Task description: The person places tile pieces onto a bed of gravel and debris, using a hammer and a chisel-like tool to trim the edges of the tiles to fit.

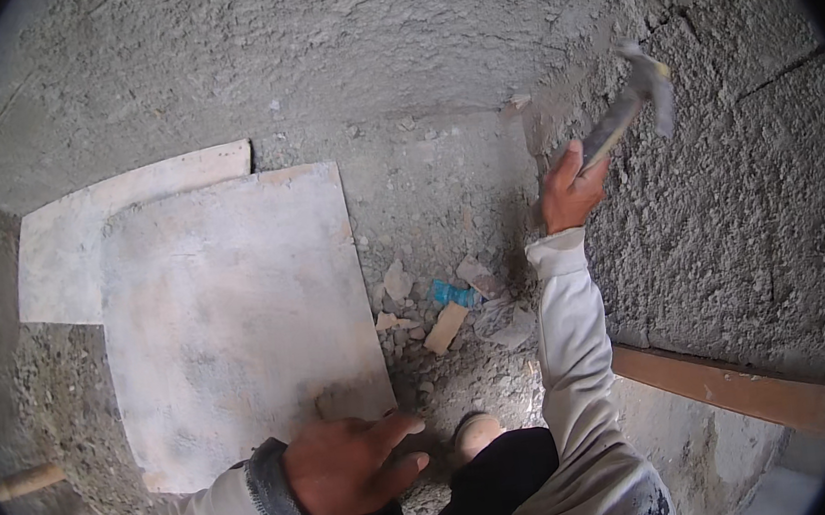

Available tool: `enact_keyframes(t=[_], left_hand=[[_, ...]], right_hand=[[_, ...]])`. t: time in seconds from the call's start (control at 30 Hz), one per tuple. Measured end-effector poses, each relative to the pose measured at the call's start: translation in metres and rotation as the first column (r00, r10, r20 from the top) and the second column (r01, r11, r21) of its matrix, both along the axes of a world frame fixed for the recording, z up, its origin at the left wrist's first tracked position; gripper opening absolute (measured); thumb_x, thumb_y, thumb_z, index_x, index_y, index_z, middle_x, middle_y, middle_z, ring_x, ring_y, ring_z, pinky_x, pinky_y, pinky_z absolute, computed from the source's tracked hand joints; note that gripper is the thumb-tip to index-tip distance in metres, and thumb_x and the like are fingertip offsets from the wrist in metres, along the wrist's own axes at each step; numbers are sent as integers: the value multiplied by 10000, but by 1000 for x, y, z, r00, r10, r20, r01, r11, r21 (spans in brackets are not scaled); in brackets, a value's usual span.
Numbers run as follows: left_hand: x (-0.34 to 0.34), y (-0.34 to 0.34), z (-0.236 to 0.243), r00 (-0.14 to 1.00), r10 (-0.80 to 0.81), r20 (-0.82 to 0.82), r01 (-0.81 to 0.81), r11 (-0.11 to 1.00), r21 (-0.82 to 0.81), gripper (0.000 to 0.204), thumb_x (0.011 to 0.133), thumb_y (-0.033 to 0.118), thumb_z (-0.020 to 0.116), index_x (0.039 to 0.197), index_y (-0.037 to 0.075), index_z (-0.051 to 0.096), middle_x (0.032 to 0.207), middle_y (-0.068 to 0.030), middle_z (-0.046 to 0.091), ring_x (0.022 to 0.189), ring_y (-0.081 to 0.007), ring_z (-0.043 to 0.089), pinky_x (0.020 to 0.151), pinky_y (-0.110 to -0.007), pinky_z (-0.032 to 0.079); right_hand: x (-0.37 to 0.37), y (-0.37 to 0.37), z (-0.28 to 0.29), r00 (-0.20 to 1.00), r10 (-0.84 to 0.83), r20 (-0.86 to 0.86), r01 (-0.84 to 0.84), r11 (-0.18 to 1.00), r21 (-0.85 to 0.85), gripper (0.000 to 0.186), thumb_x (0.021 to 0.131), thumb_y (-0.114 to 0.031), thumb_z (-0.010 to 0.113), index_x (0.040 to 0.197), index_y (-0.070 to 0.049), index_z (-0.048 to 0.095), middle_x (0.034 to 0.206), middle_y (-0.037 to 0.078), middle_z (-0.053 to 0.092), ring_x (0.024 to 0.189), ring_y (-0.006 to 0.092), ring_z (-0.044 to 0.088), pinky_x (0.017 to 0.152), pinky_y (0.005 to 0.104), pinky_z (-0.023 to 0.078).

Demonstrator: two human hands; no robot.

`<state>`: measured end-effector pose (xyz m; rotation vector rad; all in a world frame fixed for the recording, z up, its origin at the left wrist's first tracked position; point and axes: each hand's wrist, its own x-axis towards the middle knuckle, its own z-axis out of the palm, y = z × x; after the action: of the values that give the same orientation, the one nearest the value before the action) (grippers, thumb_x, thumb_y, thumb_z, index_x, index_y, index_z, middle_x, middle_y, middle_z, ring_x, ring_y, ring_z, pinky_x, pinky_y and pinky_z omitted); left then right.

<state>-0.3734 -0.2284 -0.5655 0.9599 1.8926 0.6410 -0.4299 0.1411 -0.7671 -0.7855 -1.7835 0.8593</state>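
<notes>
My right hand (570, 197) is closed around the handle of a hammer (618, 122), raised in front of the rough grey wall on the right. The hammer's head is at the upper end, slightly smeared by motion; whether it touches the wall I cannot tell. Low in the middle, my left hand (346, 468) holds nothing. Its index finger and thumb are stretched out and apart, and its other fingers are partly hidden. That hand is nearest the lower edge of a large whitish board (232, 307).
A second pale board (56, 260) lies partly under the first. Rubble covers the ground, with a crushed blue plastic bottle (452, 294) and a tan broken piece (447, 328) among it. A brown wooden plank (738, 384) runs along the right wall's foot. My shoe (475, 434) stands below.
</notes>
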Motion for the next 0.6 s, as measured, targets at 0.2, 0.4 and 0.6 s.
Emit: enact_keyframes(t=[0.2,0.4,0.6], left_hand=[[-1,-1,-2,995,-2,-98,12,995,97,368,842,331,552,1068,43,520,666,-163,617,622,-342,614,561,-430,479],[-4,-3,0,1000,-2,28,3,998,-65,366,844,345,560,1106,91,541,704,-127,628,649,-325,623,565,-400,482],[-7,-4,-10,996,16,-92,-11,998,55,341,827,313,574,1046,55,535,658,-148,615,608,-333,613,556,-414,481]], right_hand=[[-10,-9,9,658,-8,753,-71,995,72,333,867,-280,522,953,40,490,738,275,583,699,468,566,671,451,467],[-3,-14,12,994,44,-101,-57,990,-132,325,835,-286,549,918,25,502,798,301,589,794,479,569,721,499,461],[2,-2,-3,797,26,603,-214,947,241,360,876,-304,530,969,40,478,768,281,594,761,472,576,657,483,467]])
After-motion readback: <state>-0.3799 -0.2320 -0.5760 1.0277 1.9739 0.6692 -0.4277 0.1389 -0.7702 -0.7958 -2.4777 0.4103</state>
